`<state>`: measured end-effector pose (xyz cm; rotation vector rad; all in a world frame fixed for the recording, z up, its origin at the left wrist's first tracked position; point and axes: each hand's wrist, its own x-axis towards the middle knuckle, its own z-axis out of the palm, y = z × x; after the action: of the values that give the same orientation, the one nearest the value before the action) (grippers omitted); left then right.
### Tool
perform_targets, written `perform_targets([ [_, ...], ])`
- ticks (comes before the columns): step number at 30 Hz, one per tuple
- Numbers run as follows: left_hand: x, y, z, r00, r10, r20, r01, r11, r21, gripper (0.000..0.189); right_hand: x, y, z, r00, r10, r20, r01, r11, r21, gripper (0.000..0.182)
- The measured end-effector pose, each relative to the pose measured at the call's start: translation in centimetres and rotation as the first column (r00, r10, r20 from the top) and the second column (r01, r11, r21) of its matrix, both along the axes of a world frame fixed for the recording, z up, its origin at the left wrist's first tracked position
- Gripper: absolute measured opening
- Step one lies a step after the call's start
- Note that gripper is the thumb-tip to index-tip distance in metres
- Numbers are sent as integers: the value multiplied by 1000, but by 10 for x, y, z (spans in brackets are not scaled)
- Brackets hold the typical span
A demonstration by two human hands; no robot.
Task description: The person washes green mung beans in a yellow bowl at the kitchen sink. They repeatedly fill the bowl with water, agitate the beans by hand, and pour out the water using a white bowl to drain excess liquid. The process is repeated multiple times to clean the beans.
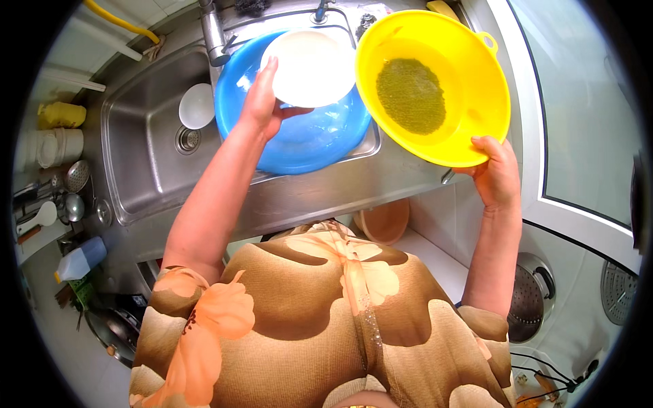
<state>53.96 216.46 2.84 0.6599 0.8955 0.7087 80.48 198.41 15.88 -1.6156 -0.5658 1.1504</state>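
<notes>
My left hand (262,104) grips a white bowl (311,69) by its near left side, over a large blue plastic basin (296,148) that stands in the right sink. In my right hand (495,163) is the rim of a yellow plastic basin (469,92), thumb on the inside, held tilted to the right of the blue one. Small green grains (411,96), which look like mung beans, lie in a patch on its bottom. Whether the white bowl holds anything cannot be told, as it is overexposed.
The left steel sink (148,137) holds a small white bowl (196,106) beside its drain. A faucet (214,38) stands between the sinks. Ladles and strainers (77,176) are at the far left, with a spray-type plastic bottle (81,259) below. A window frame (535,102) borders the right side.
</notes>
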Motion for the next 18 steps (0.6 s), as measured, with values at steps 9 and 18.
perform_targets([
  [9,94,30,65,998,-52,-21,56,944,325,56,18,-48,37,992,-112,54,112,994,6,35],
  [18,200,43,74,874,416,-252,182,201,963,48,24,-79,35,980,-197,24,197,980,11,34],
])
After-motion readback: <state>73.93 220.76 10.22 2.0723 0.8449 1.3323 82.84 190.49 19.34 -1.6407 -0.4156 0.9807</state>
